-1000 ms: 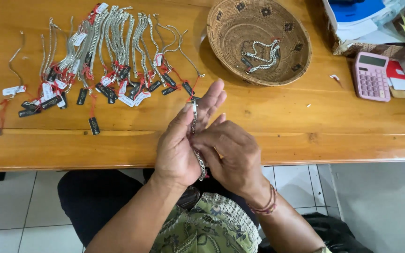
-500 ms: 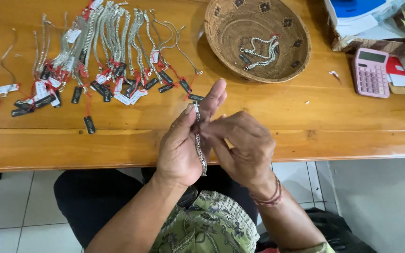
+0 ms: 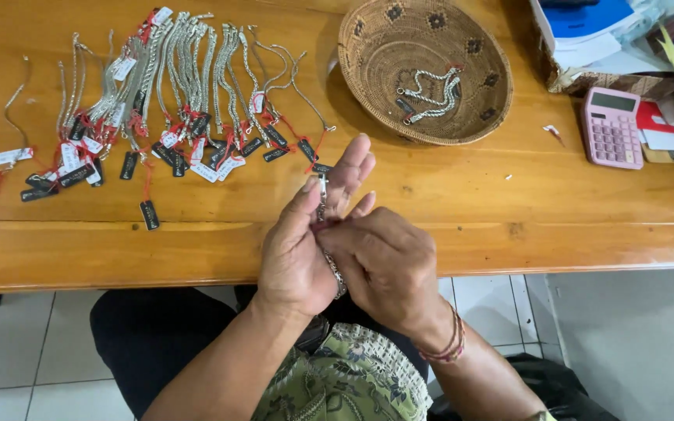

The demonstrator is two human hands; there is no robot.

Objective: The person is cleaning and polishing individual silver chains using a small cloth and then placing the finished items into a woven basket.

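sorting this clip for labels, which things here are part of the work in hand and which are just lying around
In hand: silver chain bracelet held between left hand and right hand; tagged bracelets laid in a row; woven basket.
Lying about: pink calculator, papers.

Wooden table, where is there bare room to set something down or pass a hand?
Bare wood lies between the woven basket and the pink calculator, and along the table front edge right of the hands. The left is crowded with tagged silver chains; the far right corner holds books and papers.
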